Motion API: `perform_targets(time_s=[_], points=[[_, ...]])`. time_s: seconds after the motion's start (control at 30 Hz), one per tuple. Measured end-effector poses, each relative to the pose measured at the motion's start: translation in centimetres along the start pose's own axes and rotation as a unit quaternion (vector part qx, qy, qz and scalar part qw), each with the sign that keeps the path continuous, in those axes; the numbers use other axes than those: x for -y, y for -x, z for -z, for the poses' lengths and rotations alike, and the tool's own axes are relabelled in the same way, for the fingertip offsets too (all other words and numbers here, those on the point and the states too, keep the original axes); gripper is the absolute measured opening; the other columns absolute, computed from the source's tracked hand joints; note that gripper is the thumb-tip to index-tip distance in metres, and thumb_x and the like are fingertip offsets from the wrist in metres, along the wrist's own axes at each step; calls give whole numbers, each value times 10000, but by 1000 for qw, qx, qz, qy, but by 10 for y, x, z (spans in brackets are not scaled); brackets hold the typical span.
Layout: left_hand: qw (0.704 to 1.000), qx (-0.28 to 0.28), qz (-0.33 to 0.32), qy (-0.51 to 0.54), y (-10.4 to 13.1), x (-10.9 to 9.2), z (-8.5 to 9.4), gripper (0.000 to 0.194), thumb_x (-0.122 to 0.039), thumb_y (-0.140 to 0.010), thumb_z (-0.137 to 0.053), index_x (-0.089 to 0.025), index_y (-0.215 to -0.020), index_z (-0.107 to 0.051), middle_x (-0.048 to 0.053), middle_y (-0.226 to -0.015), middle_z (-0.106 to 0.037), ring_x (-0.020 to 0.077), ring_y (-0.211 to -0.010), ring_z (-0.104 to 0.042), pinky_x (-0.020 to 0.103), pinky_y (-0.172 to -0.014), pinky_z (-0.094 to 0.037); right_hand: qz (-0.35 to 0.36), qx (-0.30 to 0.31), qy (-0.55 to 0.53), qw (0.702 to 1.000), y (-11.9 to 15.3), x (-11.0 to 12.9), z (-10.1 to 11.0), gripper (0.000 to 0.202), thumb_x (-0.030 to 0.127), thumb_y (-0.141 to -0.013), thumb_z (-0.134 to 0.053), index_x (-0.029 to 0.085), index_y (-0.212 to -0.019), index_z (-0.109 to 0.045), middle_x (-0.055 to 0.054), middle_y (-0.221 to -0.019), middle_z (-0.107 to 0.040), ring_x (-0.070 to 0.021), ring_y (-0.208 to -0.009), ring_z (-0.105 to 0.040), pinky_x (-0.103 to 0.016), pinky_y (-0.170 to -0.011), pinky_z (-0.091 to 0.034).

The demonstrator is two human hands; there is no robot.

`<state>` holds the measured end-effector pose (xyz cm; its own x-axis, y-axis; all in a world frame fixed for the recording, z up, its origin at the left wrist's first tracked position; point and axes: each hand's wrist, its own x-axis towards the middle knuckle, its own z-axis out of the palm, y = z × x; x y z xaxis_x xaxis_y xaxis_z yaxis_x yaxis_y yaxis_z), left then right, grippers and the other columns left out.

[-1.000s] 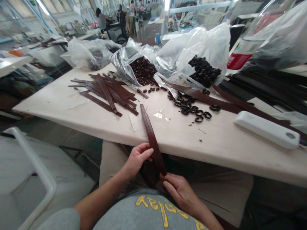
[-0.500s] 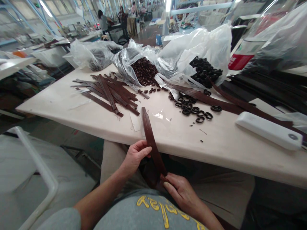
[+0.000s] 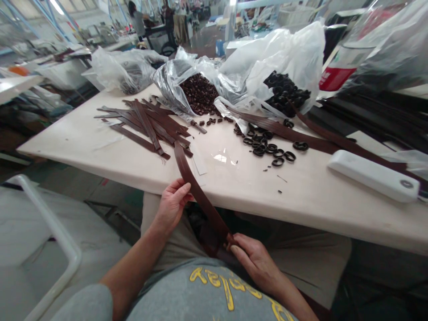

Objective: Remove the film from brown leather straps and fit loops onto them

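A brown leather strap runs from over the table's front edge down toward my lap. My left hand pinches it between thumb and fingers just short of the edge, and its far tip rests close to the heap of straps. Near my lap, my right hand grips the strap's lower part, where a small loop seems to wrap around it. Beyond the hands lies a heap of brown leather straps. Several black loops are scattered on the table to the right.
Plastic bags at the back hold small brown loops and black loops. Long brown straps stretch rightward past a white oblong device. A bent white rail stands at lower left. A person is far off in the background.
My left hand has moved left and slightly forward, swinging the strap's far end left toward the heap. My right hand keeps its grip low on the strap, nearly unmoved.
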<state>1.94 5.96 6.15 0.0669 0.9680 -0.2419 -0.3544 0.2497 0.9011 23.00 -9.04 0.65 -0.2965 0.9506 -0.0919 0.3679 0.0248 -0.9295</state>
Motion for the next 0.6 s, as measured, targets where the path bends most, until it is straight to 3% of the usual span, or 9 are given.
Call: perform_targets(time_s=[0.17,0.3,0.37,0.43,0.5,0.6], points=[[997,56,13,-46,7,1,2,290,-253,-623,-854,-172,-878,-741,-1,-763,-722,91,-582,-603,202,-560,-504,3,-36,18,999,-1,-1,1,317,369,-1030,-391,205,-839,-584,-25,-796,-604,-164,-730,-583,-265,-671,-446],[991,127,2,-42,11,-3,4,173,-254,-650,-848,-171,-751,-735,16,-734,-701,111,-619,-599,225,-600,-498,4,-149,-1,989,-3,-9,1,278,377,-1009,-439,211,-930,-648,-79,-1033,-673,-214,-953,-638,-296,-831,-489],[987,156,-19,-33,11,-3,6,147,-244,-672,-842,-182,-719,-717,25,-758,-696,133,-687,-619,235,-638,-503,-10,-205,-20,978,-2,-13,3,283,402,-997,-464,214,-931,-666,-88,-1129,-669,-228,-1000,-639,-295,-832,-505],[984,171,-39,-36,9,-1,9,142,-237,-695,-834,-189,-707,-701,30,-775,-692,147,-745,-632,248,-691,-507,-40,-243,-53,968,-1,-15,6,300,433,-990,-471,212,-939,-668,-86,-1159,-663,-186,-805,-652,-268,-666,-522],[981,178,-57,-53,8,2,13,139,-241,-722,-821,-187,-710,-694,39,-799,-691,154,-787,-634,257,-742,-502,-64,-267,-94,957,2,-16,9,319,462,-987,-469,206,-960,-657,-83,-1156,-666,-119,-570,-566,-250,-520,-481],[976,197,-71,-66,8,6,17,135,-242,-746,-807,-184,-722,-687,47,-827,-683,159,-816,-627,260,-775,-491,-66,-271,-147,949,4,-17,12,339,491,-983,-472,198,-981,-643,-76,-1076,-696,-96,-507,-528,-250,-538,-492]])
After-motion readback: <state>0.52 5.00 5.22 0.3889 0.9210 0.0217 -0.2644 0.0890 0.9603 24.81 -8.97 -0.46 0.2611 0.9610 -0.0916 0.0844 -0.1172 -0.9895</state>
